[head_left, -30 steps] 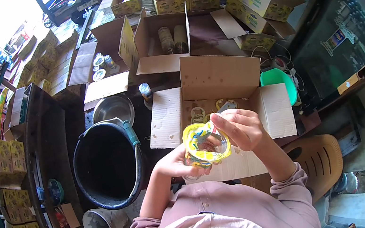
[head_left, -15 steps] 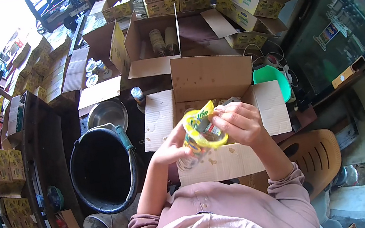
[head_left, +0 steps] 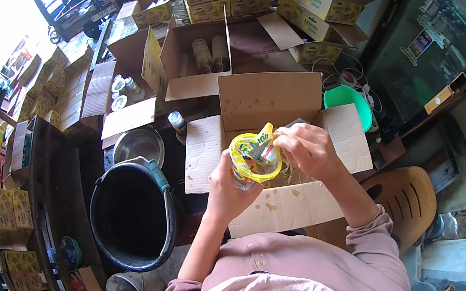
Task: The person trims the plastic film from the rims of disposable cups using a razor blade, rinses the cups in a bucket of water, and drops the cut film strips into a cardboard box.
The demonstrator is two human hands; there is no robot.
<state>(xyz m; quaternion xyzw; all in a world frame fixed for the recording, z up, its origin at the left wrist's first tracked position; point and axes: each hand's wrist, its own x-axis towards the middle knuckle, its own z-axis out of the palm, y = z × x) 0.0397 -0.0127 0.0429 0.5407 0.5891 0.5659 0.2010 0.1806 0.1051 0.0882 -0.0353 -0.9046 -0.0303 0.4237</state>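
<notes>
My left hand [head_left: 225, 190] is wrapped round a clear plastic cup [head_left: 243, 178] with a yellow rim and yellow printed film. The cup is tilted, its top facing up toward me. At the cup's right edge, the fingers of my right hand [head_left: 308, 149] are pinched together beside a raised flap of the yellow film [head_left: 266, 134]. A small grey object shows near these fingers, but what they grip is too small to make out. Both hands are over an open cardboard box [head_left: 271, 98], whose inside is partly hidden by them.
A black bucket [head_left: 130, 216] stands at the left, with a metal bowl [head_left: 139, 148] behind it. A bottle [head_left: 177, 121] is left of the box, a green basin [head_left: 348, 104] right of it. More open boxes [head_left: 193, 48] stand behind. A brown chair [head_left: 403, 201] is at the right.
The film flap has been lifted and now stands up at the cup's right rim. My left hand has turned and changed its hold on the cup. The view has shifted slightly.
</notes>
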